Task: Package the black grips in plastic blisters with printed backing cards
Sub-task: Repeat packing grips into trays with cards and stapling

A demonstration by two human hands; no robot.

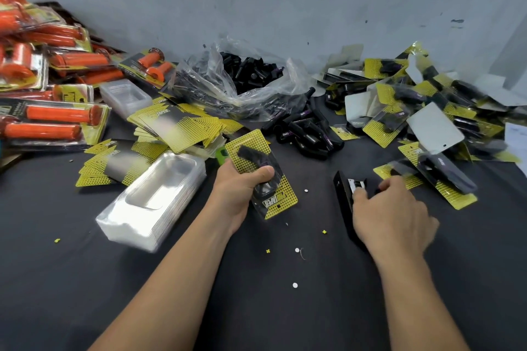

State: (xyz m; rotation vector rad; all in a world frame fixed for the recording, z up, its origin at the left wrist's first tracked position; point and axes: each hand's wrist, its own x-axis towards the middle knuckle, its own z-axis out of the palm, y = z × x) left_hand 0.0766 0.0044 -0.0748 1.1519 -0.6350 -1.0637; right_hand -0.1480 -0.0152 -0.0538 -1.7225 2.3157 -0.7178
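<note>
Two hands divide the job: the left hand (242, 188) grips a filled blister pack (246, 151) above mid-worktop (285, 322), thumb pinning card to plastic; the right hand (393, 214) curls around the stapler (342, 201), likely to fasten it.

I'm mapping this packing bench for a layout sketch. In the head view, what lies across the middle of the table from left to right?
Packaged orange grips → stack of clear plastic blisters → left hand gripping a yellow-and-black carded grip pack → black stapler → right hand → pile of finished black-grip packs.
</note>
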